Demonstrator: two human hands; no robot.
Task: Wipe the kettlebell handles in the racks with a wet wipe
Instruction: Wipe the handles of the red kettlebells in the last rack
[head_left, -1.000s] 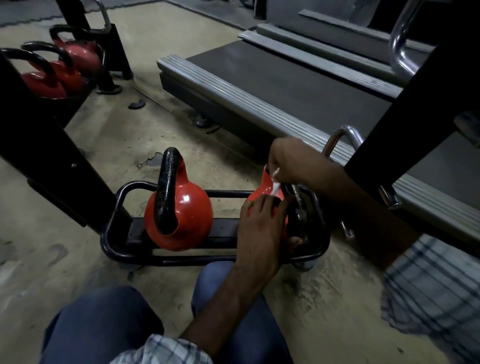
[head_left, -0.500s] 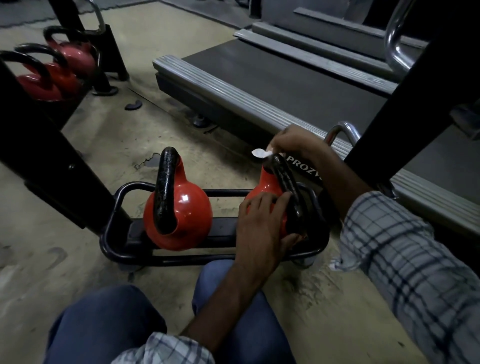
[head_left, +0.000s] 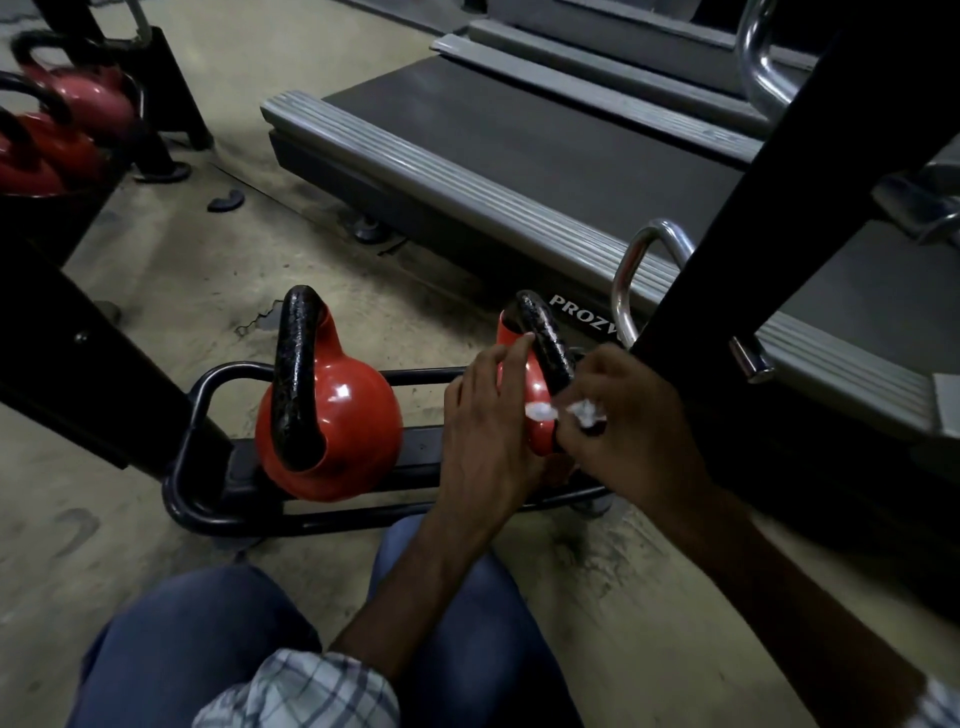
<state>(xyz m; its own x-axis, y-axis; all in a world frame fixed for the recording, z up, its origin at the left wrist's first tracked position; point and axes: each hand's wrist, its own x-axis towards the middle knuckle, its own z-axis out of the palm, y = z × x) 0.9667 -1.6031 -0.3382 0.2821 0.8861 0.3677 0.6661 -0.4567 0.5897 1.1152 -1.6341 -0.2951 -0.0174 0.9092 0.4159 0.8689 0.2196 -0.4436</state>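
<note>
Two red kettlebells with black handles stand in a low black rack (head_left: 208, 499) on the floor. The left kettlebell (head_left: 343, 415) stands free. My left hand (head_left: 488, 431) rests flat against the body of the right kettlebell (head_left: 535, 415), fingertips near the black handle (head_left: 543, 338). My right hand (head_left: 634, 431) holds a crumpled white wet wipe (head_left: 566, 413) against the near, lower end of that handle. Most of the right kettlebell's body is hidden behind both hands.
A treadmill deck (head_left: 519, 171) with a grey side rail runs behind the rack. A black upright post (head_left: 753, 208) rises at the right, another black frame (head_left: 78, 353) at the left. More red kettlebells (head_left: 67, 119) sit on a rack at the far left. My knees are below.
My right hand has brought the wipe from the top of the right kettlebell's handle down to its near lower end. My left hand stays on the kettlebell's body.
</note>
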